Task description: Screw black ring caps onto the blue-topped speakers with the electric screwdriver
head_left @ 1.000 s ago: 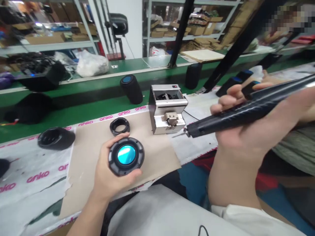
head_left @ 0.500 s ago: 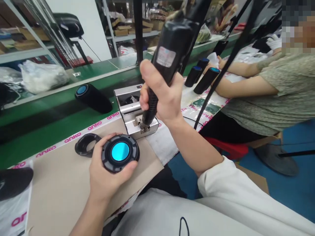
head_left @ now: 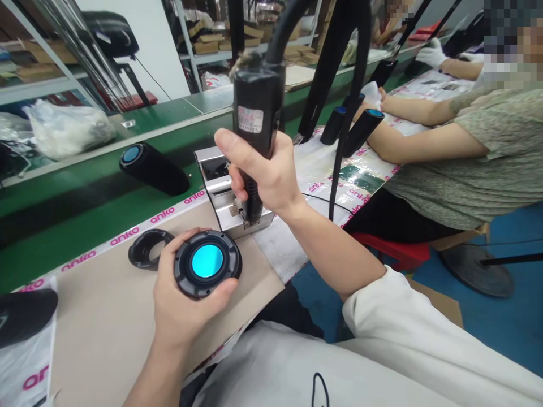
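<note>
Head view, workshop bench. Steel shelving (head_left: 42, 85) stands at the far left behind a green conveyor belt (head_left: 72, 226), and a black cylindrical speaker body (head_left: 153, 168) with a blue top lies on its side on the belt. A co-worker (head_left: 441, 181) in a grey-green shirt sits at right, forearms along the bench, beside 2 black cylinders (head_left: 345, 133) with blue tops. In front of the person, a tan cardboard sheet (head_left: 97, 333) lies over white printed film (head_left: 322, 169). A steel screw feeder (head_left: 214, 186) stands at the sheet's far edge. The right hand (head_left: 265, 175) is clenched around a black electric screwdriver (head_left: 257, 107), held upright, its lower end at the feeder's outlet; the bit is hidden. The left hand (head_left: 182, 299) grasps a round black speaker cap (head_left: 207, 261) with a cyan centre, fingers behind its rim and thumb at the lower edge, holding it just above the cardboard sheet. A black plastic ring (head_left: 146, 249) lies on the sheet, just beside the left hand's fingers.
</note>
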`<state>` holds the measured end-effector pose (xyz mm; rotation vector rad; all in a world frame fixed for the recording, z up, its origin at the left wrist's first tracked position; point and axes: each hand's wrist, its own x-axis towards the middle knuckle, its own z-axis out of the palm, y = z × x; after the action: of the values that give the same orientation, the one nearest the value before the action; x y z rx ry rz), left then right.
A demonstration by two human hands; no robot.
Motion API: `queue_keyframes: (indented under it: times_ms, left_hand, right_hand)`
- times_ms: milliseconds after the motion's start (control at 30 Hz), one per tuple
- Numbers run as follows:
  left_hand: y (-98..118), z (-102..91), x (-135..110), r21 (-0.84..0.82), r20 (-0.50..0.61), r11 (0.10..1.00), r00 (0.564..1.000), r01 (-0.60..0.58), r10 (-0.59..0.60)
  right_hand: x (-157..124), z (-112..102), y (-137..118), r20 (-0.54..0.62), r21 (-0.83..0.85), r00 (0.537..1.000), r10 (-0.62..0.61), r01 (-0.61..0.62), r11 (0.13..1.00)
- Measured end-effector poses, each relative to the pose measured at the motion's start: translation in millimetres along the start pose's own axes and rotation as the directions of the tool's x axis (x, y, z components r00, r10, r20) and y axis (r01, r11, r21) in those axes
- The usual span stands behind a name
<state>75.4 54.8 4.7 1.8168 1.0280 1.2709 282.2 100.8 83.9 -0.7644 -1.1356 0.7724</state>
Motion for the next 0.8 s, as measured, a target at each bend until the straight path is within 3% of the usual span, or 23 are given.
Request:
queue_keyframes:
  times_ms: [67, 233, 533, 800]
  left_hand:
    - [-1.0, -0.5, -0.3, -0.001, 0.001, 1.0, 1.0, 0.006, -0.006]
    - [-2.8, -0.9, -1.0, 0.022, 0.004, 1.0, 1.0, 0.0, -0.001]
    - [-1.7, -0.8, -0.8, 0.029, 0.005, 1.0, 1.0, -0.004, 0.003]
    - [-1.6, 0.7, 0.5, 0.049, 0.0, 0.999, 1.0, -0.015, 0.015]
  right_hand:
    - [-0.8, -1.3, -4.9, -0.008, 0.012, 1.0, 0.025, -0.025, 1.0]
    - [4.9, -2.9, -22.8, -0.085, 0.091, 0.985, -0.148, 0.156, 0.984]
    - [4.5, 2.1, -4.8, -0.02, -0.024, 0.996, -0.085, 0.085, 0.996]
    - [-1.0, -1.1, -17.1, 0.029, -0.061, 0.997, 0.074, -0.072, 0.995]
